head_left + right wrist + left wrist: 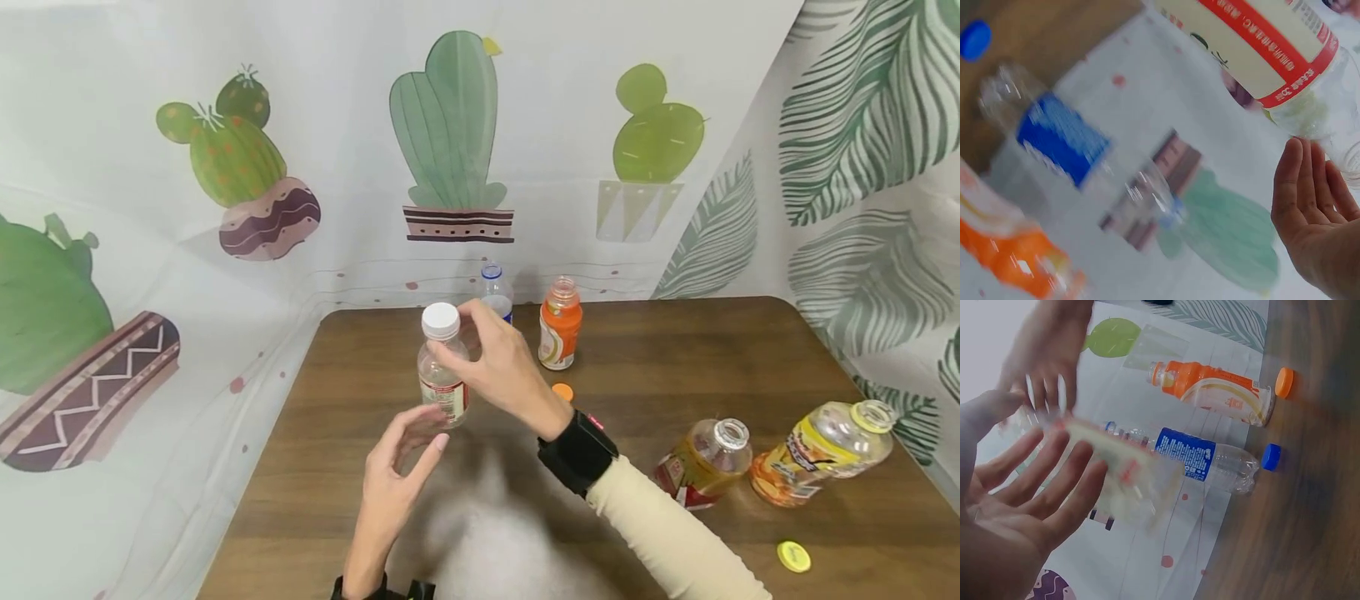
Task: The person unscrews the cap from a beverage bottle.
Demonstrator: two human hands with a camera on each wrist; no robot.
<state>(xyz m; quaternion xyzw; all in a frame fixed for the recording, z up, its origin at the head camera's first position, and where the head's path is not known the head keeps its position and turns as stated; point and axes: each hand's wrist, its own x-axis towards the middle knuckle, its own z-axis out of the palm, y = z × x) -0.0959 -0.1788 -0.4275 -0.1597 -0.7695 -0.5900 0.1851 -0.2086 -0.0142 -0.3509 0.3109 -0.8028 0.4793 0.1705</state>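
A clear plastic bottle [444, 390] with a white cap [440, 320] and a red-and-cream label [1260, 44] is held nearly upright over the left part of the table. My right hand [501, 364] grips it from the right, thumb and fingers at the shoulder just below the cap. In the right wrist view, the fingers [1307, 181] lie against the clear plastic by the neck. My left hand [397, 467] is beside the lower end of the bottle, its fingers spread and relaxed. The left wrist view shows that palm facing the blurred label.
Behind stand an uncapped bottle with a blue label [1185, 453] and an orange bottle [561, 329]. An orange cap [562, 392] and a blue cap [1271, 457] lie near them. Two more uncapped bottles, one red-labelled [701, 467], one yellow-labelled [817, 454], and a yellow cap [793, 556] are at right.
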